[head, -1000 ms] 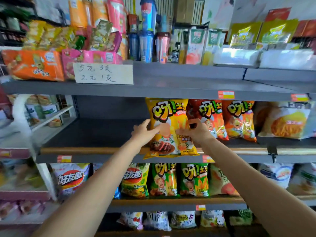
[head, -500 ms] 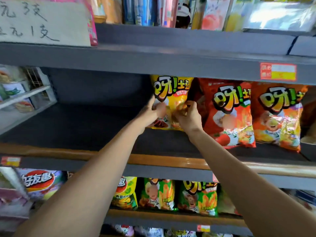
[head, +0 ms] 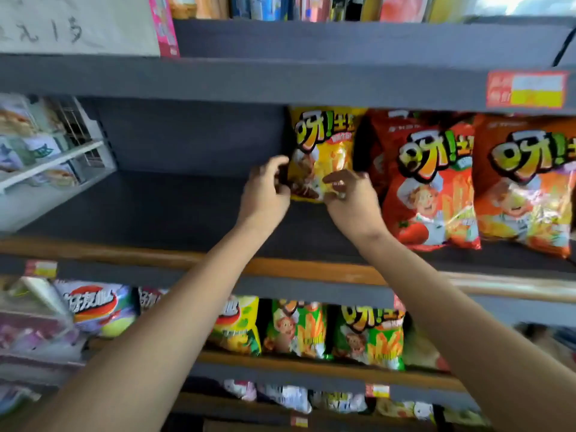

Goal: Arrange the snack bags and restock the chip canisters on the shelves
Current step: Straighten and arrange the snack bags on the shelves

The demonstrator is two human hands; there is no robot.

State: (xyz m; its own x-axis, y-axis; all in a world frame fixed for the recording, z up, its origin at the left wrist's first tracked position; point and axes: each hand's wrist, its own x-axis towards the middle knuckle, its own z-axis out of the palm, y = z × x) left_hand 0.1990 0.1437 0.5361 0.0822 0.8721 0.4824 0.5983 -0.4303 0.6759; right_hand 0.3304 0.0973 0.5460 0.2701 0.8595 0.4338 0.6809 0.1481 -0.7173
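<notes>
A yellow snack bag (head: pixel 322 145) stands upright at the back of the dark middle shelf (head: pixel 174 210), against the rear wall. My left hand (head: pixel 265 198) pinches its lower left edge. My right hand (head: pixel 350 201) grips its lower right corner. To its right stand a red snack bag (head: pixel 433 182) and an orange snack bag (head: pixel 526 185), both nearer the front than the yellow one. No chip canisters are clearly in view.
The middle shelf left of the yellow bag is bare, with a wooden front lip (head: pixel 311 269). Green snack bags (head: pixel 296 328) and other bags fill the shelf below. A white wire rack (head: pixel 62 157) juts in at left. The upper shelf edge (head: pixel 280 82) overhangs.
Both hands pushed the yellow bag from the shelf's front edge to the back wall. The camera has moved closer to the shelf.
</notes>
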